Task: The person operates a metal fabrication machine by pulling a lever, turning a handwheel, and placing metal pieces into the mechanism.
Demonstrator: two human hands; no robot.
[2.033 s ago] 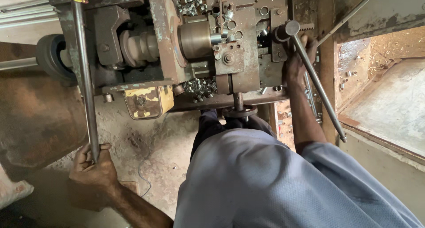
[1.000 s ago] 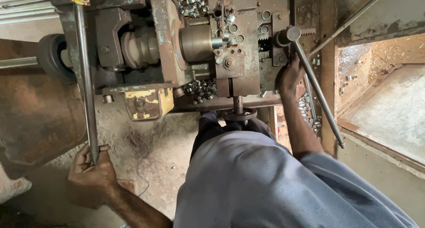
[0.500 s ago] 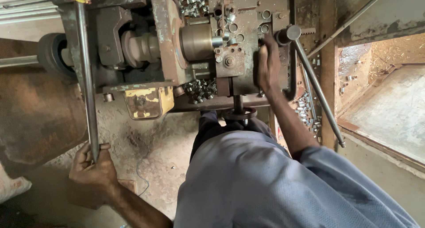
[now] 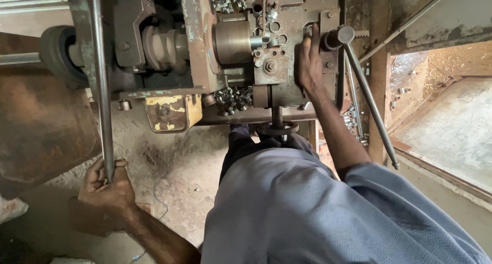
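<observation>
Hands: left hand (image 4: 106, 186) clenched around the lower end of a long steel lever (image 4: 100, 79) at near left; right hand (image 4: 309, 64) laid flat, fingers extended, on the machine's rusty tool block (image 4: 279, 59), beside a round-knobbed handle (image 4: 365, 89). Small metal rings (image 4: 233, 99) lie heaped on a ledge below the spindle (image 4: 233, 41).

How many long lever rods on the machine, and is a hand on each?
2. The left lever rod runs down the machine's left side, its lower end gripped by the left hand. The right lever rod slants down-right from its hub; the right hand rests beside it. Others may be hidden.
</observation>
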